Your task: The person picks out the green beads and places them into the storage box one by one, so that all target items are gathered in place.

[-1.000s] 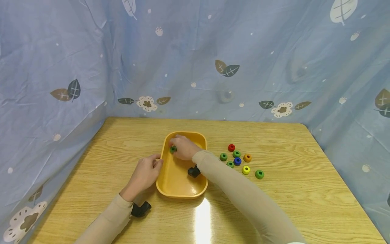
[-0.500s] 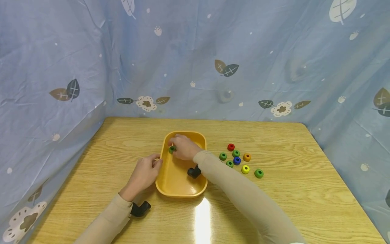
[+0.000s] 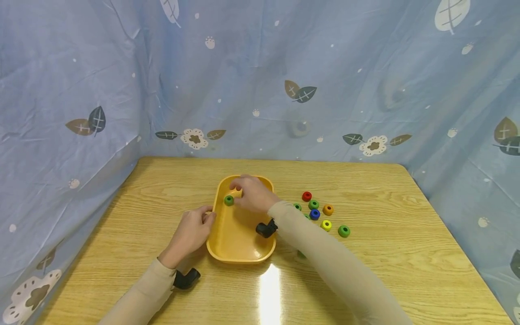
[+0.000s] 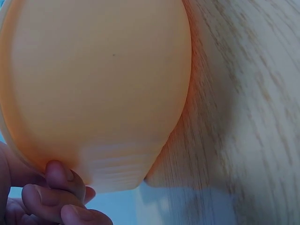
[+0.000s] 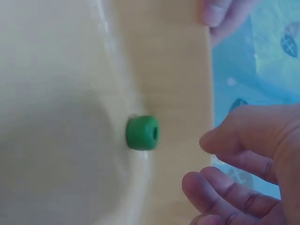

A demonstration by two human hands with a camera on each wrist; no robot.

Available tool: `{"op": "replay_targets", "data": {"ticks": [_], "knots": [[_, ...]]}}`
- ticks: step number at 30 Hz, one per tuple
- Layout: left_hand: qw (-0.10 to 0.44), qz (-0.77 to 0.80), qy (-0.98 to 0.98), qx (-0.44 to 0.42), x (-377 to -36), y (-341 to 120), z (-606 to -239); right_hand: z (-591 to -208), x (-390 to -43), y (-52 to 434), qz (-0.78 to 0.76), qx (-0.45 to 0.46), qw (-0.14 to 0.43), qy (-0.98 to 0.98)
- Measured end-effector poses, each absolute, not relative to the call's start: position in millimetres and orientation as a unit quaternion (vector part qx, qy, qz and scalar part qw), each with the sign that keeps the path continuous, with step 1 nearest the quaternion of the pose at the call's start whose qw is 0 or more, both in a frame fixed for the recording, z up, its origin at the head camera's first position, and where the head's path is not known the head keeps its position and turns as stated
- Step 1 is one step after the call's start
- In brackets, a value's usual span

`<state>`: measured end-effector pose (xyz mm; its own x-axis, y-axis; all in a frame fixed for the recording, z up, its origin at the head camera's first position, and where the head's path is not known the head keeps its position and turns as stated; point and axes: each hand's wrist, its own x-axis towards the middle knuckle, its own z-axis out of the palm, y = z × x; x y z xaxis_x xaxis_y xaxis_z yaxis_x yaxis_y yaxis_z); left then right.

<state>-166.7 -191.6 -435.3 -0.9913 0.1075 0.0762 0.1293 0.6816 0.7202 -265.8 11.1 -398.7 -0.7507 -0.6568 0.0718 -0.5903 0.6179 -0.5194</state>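
A yellow plastic tray (image 3: pixel 233 241) lies on the table. One green bead (image 3: pixel 229 200), thick and round with a hole, sits on its floor by the left wall; the right wrist view shows this green bead (image 5: pixel 142 133) up close. Just right of it, over the tray's far half, is my right hand (image 3: pixel 257 195), fingers and thumb apart with nothing between them. My left hand (image 3: pixel 192 232) holds the tray's left rim; in the left wrist view its fingers (image 4: pixel 58 180) curl at the rim.
Right of the tray several beads lie loose on the wooden table: red (image 3: pixel 306 196), blue (image 3: pixel 314 214), orange (image 3: pixel 328 209), yellow (image 3: pixel 326 225) and green (image 3: pixel 344 231). My right sleeve (image 3: pixel 321 248) partly covers some green ones. A patterned blue curtain (image 3: pixel 260 81) hangs behind the table.
My right hand has let go of the green bead and moved a little right, its fingers spreading. Another green bead now shows beside the right sleeve. The left hand keeps its hold.
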Motion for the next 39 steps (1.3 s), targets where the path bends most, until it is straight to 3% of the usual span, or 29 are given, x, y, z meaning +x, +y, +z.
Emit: {"op": "replay_targets", "data": {"ticks": [14,31,39], "knots": [[0.007,-0.407,-0.912,-0.056,-165.4,-190.6,-435.7,-375.9,-249.8,47.1,-0.271,-0.352,-0.019,0.896],[0.002,-0.409,-0.911,-0.059,-165.8,-192.2,-434.1,-370.9,-232.2,98.0,-0.294,-0.323,-0.080,0.896],[-0.001,-0.410,-0.910,-0.058,-165.3,-191.1,-434.8,-378.2,-227.8,121.2,-0.296,-0.284,-0.081,0.908]]}}
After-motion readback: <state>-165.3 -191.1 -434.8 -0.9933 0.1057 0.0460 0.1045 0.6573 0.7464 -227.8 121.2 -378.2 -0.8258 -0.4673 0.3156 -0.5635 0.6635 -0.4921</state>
